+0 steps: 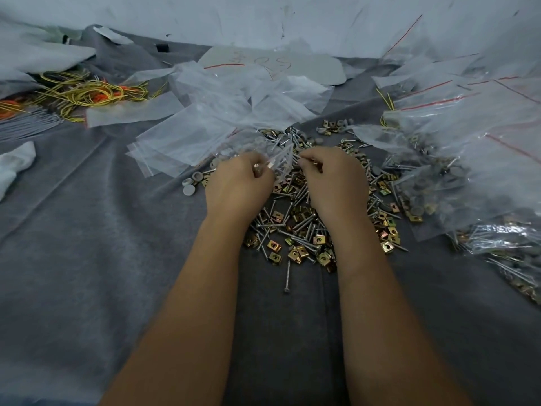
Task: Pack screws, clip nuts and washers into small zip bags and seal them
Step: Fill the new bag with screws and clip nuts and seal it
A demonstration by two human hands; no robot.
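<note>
Item 1. Grey felt-like cloth [87, 259], work surface, creased, running under everything.

Item 2. Loose heap of silver long-shank screws [295, 227] mixed with brass-yellow square clip nuts [319, 239], lying between the two forearms and reaching up under both hands. One screw lies apart at the near edge.

Item 3. Left hand [238, 183], fingers curled, pinching the mouth of a small clear plastic zip bag [278, 159] held just above the heap. Right hand [333, 177], fingers curled; it seems to pinch small hardware at the bag's mouth, though what it holds is too blurred to name.

Handling note, as a judgement: filling is in hand. Keep the mouth spread wide, feed screws point-first so that they do not snag the film, and clear the zip track before pressing it shut.

Item 4. Round grey plastic washers [188, 189], a few just left of the left hand.

Item 5. Stack of empty clear zip bags [175, 142], beyond the left hand.

Item 6. Filled clear bags with red zip lines [468, 159], piled at right.

Item 7. Yellow and orange wire ties [85, 93], far left.
</note>
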